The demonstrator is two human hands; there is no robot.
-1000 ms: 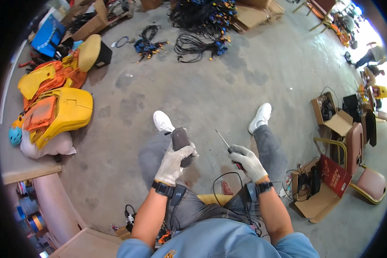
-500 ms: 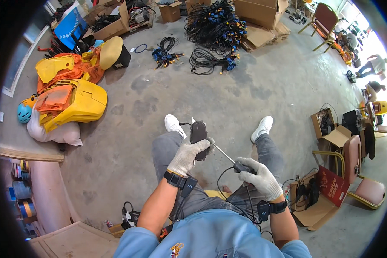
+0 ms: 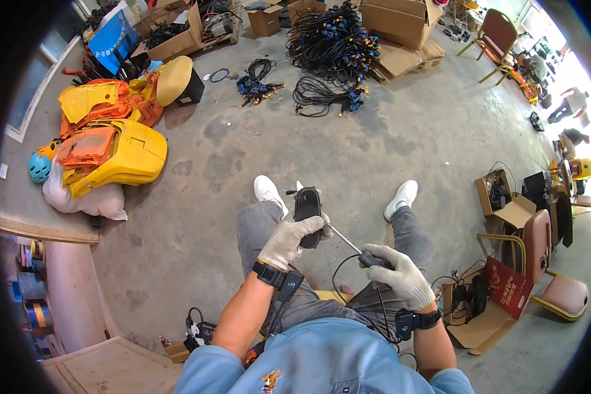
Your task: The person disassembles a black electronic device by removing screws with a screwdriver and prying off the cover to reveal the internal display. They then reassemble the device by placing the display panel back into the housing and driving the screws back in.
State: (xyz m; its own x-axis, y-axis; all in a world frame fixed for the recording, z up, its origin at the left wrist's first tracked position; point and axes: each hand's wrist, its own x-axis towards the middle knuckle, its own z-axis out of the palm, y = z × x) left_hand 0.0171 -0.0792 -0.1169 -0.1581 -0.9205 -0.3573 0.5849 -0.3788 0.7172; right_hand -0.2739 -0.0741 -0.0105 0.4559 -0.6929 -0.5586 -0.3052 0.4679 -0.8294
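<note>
In my gloved left hand (image 3: 290, 240) is an elongated black plastic housing (image 3: 306, 213) with rounded ends, its fingers closed round the lower part. The side facing me looks hollow, with a raised rim, and a short dark piece sticks out at its upper left. My gloved right hand (image 3: 397, 276) is closed round the dark handle of a tool with a long thin metal rod (image 3: 343, 238). The rod points up and left to the left fingers beside the housing; its tip is hidden there. A black cord (image 3: 335, 279) hangs in a loop by the handle.
Bundled black cables (image 3: 328, 56) lie ahead on the concrete floor. Yellow and orange plastic shells (image 3: 128, 154) are heaped at left. Toward the right are an open carton (image 3: 482, 328) with black parts and a tipped chair (image 3: 565, 293). A wooden board (image 3: 111, 368) stands at lower left.
The black housing has turned in my left hand, so its hollow side now faces me. Both hands have shifted only slightly, and the rod still reaches to the left fingers.
</note>
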